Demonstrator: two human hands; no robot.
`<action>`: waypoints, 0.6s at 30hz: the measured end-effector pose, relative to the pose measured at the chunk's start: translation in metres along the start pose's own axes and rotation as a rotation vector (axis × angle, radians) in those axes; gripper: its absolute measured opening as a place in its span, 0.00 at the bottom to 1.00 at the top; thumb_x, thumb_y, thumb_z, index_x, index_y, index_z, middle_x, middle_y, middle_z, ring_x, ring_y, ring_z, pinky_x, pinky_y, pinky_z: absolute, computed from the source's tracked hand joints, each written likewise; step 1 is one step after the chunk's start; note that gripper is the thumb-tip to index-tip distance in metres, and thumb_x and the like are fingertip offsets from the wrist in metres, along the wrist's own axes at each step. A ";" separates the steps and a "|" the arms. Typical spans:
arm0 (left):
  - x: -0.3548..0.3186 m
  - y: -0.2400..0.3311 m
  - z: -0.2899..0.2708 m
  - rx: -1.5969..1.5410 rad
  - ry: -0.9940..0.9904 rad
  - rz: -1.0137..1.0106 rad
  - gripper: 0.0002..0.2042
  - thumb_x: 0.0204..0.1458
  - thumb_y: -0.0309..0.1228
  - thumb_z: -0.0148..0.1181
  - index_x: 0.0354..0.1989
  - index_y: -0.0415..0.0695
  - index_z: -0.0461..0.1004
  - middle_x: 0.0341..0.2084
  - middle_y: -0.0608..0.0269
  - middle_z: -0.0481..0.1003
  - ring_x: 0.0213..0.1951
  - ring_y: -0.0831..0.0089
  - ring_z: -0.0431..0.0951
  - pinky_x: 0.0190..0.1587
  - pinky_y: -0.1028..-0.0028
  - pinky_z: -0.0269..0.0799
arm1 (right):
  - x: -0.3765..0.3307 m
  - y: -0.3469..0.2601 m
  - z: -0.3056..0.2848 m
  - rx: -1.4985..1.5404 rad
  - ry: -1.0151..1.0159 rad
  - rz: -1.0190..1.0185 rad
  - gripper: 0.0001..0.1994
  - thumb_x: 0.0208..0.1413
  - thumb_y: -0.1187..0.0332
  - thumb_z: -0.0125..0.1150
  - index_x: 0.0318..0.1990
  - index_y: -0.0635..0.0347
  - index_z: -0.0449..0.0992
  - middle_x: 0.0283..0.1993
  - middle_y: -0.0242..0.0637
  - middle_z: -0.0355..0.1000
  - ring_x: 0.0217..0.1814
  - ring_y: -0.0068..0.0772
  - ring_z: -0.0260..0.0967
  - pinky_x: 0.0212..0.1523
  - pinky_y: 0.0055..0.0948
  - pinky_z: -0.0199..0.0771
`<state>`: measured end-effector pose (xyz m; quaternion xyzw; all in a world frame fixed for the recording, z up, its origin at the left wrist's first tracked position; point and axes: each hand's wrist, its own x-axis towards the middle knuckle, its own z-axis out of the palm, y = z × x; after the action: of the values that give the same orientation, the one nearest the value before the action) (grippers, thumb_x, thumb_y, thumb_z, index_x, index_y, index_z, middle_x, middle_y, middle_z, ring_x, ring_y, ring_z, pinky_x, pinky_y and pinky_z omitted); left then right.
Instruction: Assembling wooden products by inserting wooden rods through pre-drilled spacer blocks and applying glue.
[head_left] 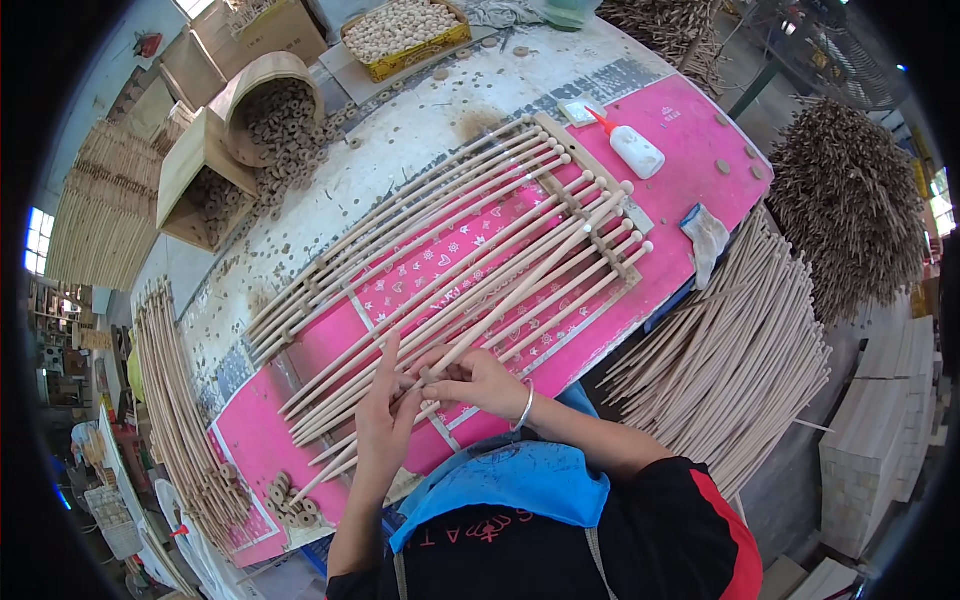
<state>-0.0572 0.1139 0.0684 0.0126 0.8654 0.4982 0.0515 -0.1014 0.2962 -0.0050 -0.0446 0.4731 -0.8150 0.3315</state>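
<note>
Over the near side of the pink table, my two hands meet at the lower end of a pale wooden stick (530, 284). My right hand (475, 379), with a white bangle at the wrist, is closed round that end. A small brown wooden ring (429, 377) shows between the fingers of both hands. My left hand (385, 410) has its index finger stretched upward while thumb and other fingers pinch close to the ring; what they grip is partly hidden. Below and beyond lie several ball-tipped wooden sticks (430, 215), resting across a notched wooden rack (575, 150).
A white glue bottle (637, 152) with a red tip lies at the far right, and a glove (706, 240) hangs at the edge. Wooden rings spill from a tipped box (205, 180). A yellow tray (405, 42) holds wooden balls. Bundled sticks (735, 350) stand at right, more sticks (185, 400) at left.
</note>
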 end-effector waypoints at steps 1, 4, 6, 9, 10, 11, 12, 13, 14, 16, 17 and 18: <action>-0.003 -0.002 -0.001 -0.016 -0.006 -0.017 0.38 0.64 0.17 0.59 0.84 0.44 0.56 0.32 0.66 0.76 0.35 0.81 0.74 0.44 0.78 0.73 | 0.000 -0.001 -0.003 -0.004 -0.028 -0.065 0.19 0.66 0.68 0.73 0.62 0.61 0.79 0.34 0.25 0.78 0.32 0.16 0.75 0.33 0.21 0.78; -0.012 -0.014 -0.011 -0.074 -0.035 -0.071 0.34 0.66 0.18 0.58 0.82 0.42 0.60 0.32 0.71 0.75 0.35 0.83 0.72 0.42 0.80 0.71 | -0.007 -0.018 -0.030 0.003 0.006 -0.120 0.15 0.66 0.68 0.73 0.57 0.61 0.82 0.35 0.26 0.79 0.33 0.16 0.76 0.34 0.22 0.79; -0.020 -0.024 -0.023 -0.094 -0.034 -0.111 0.26 0.67 0.20 0.59 0.75 0.39 0.71 0.33 0.72 0.75 0.34 0.83 0.72 0.41 0.80 0.70 | -0.010 -0.039 -0.053 -0.081 0.168 -0.147 0.15 0.66 0.68 0.72 0.56 0.63 0.83 0.35 0.27 0.80 0.32 0.16 0.76 0.34 0.22 0.79; -0.030 -0.036 -0.036 -0.136 -0.037 -0.100 0.20 0.67 0.21 0.60 0.67 0.37 0.79 0.34 0.70 0.76 0.34 0.82 0.73 0.39 0.78 0.70 | -0.017 -0.067 -0.082 -0.117 0.255 -0.249 0.14 0.66 0.68 0.73 0.55 0.65 0.83 0.37 0.29 0.81 0.32 0.16 0.76 0.33 0.22 0.79; -0.033 -0.038 -0.041 -0.131 -0.047 -0.120 0.18 0.67 0.21 0.61 0.64 0.37 0.80 0.34 0.69 0.76 0.35 0.81 0.73 0.41 0.78 0.70 | -0.020 -0.074 -0.089 -0.124 0.270 -0.286 0.14 0.66 0.68 0.73 0.55 0.66 0.84 0.37 0.30 0.81 0.31 0.16 0.76 0.33 0.22 0.79; -0.037 -0.039 -0.046 -0.125 -0.057 -0.139 0.16 0.66 0.21 0.61 0.61 0.36 0.82 0.35 0.68 0.76 0.37 0.80 0.74 0.43 0.78 0.70 | -0.022 -0.079 -0.095 -0.103 0.289 -0.309 0.15 0.66 0.68 0.73 0.55 0.67 0.83 0.37 0.31 0.81 0.31 0.17 0.76 0.32 0.22 0.79; -0.040 -0.040 -0.051 -0.134 -0.064 -0.157 0.15 0.65 0.21 0.62 0.58 0.36 0.84 0.36 0.67 0.77 0.39 0.79 0.74 0.46 0.78 0.70 | -0.023 -0.083 -0.099 -0.083 0.307 -0.332 0.15 0.66 0.68 0.74 0.55 0.67 0.83 0.37 0.31 0.81 0.31 0.17 0.76 0.32 0.22 0.79; -0.041 -0.042 -0.054 -0.112 -0.066 -0.160 0.14 0.65 0.21 0.62 0.57 0.36 0.84 0.36 0.66 0.77 0.39 0.79 0.75 0.46 0.78 0.70 | -0.025 -0.086 -0.102 -0.063 0.336 -0.354 0.16 0.66 0.68 0.74 0.55 0.68 0.83 0.37 0.31 0.81 0.31 0.17 0.76 0.32 0.22 0.79; -0.042 -0.043 -0.056 -0.104 -0.067 -0.162 0.14 0.65 0.21 0.62 0.56 0.35 0.84 0.36 0.66 0.77 0.39 0.78 0.75 0.46 0.78 0.70 | -0.026 -0.087 -0.104 -0.087 0.351 -0.346 0.16 0.66 0.67 0.74 0.56 0.67 0.83 0.36 0.31 0.81 0.31 0.18 0.76 0.31 0.22 0.78; -0.043 -0.047 -0.057 -0.109 -0.060 -0.164 0.13 0.64 0.20 0.63 0.55 0.35 0.84 0.36 0.65 0.77 0.39 0.77 0.75 0.46 0.77 0.70 | -0.028 -0.087 -0.105 -0.092 0.337 -0.338 0.17 0.66 0.67 0.74 0.57 0.67 0.82 0.36 0.30 0.80 0.31 0.17 0.76 0.32 0.21 0.78; -0.043 -0.049 -0.057 -0.124 -0.049 -0.161 0.13 0.63 0.20 0.64 0.54 0.34 0.84 0.36 0.65 0.77 0.39 0.77 0.75 0.46 0.77 0.70 | -0.029 -0.088 -0.106 -0.109 0.369 -0.307 0.18 0.66 0.67 0.74 0.58 0.67 0.82 0.36 0.29 0.80 0.31 0.17 0.75 0.32 0.21 0.78; -0.042 -0.050 -0.056 -0.147 -0.038 -0.167 0.12 0.63 0.20 0.64 0.54 0.34 0.85 0.36 0.65 0.77 0.39 0.77 0.75 0.46 0.77 0.70 | -0.029 -0.087 -0.105 -0.080 0.307 -0.368 0.19 0.66 0.65 0.73 0.59 0.66 0.81 0.36 0.29 0.79 0.31 0.18 0.75 0.33 0.22 0.78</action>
<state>-0.0191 0.0373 0.0561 -0.0540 0.8235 0.5539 0.1100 -0.1629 0.4206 0.0143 -0.0187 0.5339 -0.8395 0.0995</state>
